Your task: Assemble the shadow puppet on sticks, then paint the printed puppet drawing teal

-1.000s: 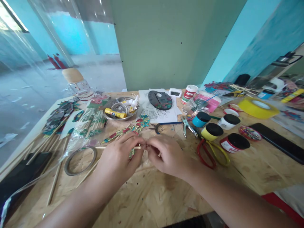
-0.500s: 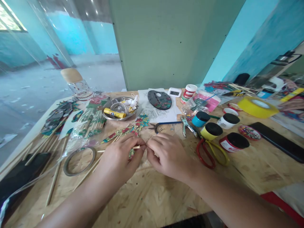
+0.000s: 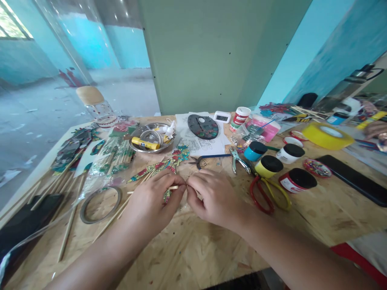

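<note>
My left hand [image 3: 154,197] is closed, thumb against forefinger, with a thin wooden stick [image 3: 173,187] jutting out between them. Under its fingers shows a small patterned scrap [image 3: 167,196]; whether the hand grips it I cannot tell. My right hand [image 3: 213,197] is closed in a pinch, its fingertips meeting those of the left; what lies between them is too small to name. Just beyond the hands lies a colourful patterned cut-out figure [image 3: 161,167], partly hidden by the left hand. Dark-handled pliers [image 3: 198,162] rest near the right knuckles.
Left are a tape roll [image 3: 84,211], wooden sticks [image 3: 69,225] and a metal bowl [image 3: 136,148]. Right are scissors [image 3: 261,197], a hole punch [image 3: 237,161], paint jars [image 3: 270,166], yellow tape [image 3: 311,135] and a black phone-like slab [image 3: 353,179]. Another person's hand [image 3: 375,131] shows at the right edge.
My two hands keep almost the same pose, fingertips together. At the right edge, the other person's hand has shifted, and something shiny shows beside it.
</note>
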Available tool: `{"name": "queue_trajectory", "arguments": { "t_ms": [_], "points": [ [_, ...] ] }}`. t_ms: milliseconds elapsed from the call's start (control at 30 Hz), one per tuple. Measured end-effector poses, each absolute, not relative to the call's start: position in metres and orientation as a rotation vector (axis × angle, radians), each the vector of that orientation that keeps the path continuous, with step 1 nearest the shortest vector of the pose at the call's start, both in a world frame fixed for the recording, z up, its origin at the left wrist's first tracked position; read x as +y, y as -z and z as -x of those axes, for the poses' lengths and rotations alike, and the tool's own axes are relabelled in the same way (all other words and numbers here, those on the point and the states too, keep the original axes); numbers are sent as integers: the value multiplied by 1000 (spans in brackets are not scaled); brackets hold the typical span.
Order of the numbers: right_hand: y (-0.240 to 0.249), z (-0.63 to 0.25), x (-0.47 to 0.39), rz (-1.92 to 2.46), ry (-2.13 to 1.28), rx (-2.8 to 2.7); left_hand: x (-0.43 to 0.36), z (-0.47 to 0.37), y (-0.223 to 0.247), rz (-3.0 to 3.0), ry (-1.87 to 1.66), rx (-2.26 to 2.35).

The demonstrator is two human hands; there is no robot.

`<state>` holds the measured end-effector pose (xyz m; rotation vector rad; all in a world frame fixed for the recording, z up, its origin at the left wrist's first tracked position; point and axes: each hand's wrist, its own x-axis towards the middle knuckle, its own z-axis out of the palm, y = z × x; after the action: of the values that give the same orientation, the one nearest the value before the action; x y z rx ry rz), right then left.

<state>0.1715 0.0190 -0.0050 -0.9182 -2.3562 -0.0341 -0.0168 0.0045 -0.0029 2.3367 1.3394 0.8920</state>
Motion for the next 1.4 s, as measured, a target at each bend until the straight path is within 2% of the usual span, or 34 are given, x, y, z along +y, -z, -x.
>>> {"name": "queue_trajectory", "arguments": {
  "t_ms": [233,467,867,1400],
  "points": [
    [5,-172,19,894,18,-2327,4,16,2,-2317,-888,1332],
    [-7,-179,23,716,-219,-2215,-1,18,-10,-2436,-834,1076],
    [-16,-183,18,622,-107,-2266,2,13,-3,-2407,-863,934],
    [-15,-184,19,581,-37,-2291,0,13,-1,-2360,-879,989]
  ]
}}
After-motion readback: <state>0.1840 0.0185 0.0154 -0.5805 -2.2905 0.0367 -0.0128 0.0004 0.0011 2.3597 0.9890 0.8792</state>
